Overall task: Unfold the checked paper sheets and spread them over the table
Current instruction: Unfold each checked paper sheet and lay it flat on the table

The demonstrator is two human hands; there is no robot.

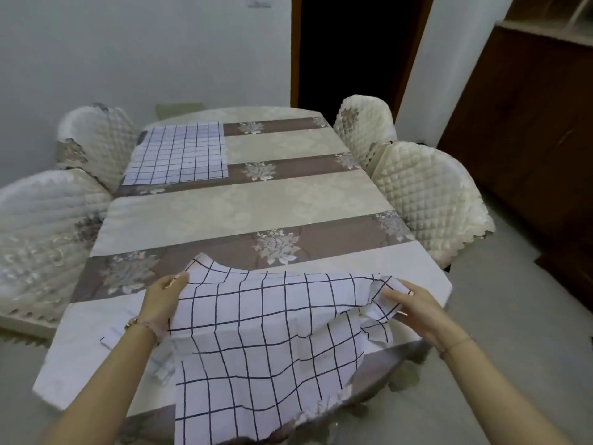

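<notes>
Chairs (430, 194) flank table (256, 200); sheet (266, 342) maybe covers pile (110, 336).

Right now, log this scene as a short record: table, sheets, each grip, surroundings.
table: striped floral surface, mostly bare of sheets
near sheet: checked, partly unfolded, rumpled, draped over the table's near edge
far sheet: checked, spread flat at the far left corner
left grip: holds near sheet's left edge
right grip: pinches its crumpled right edge
chairs: four quilted covers, two each side
</notes>
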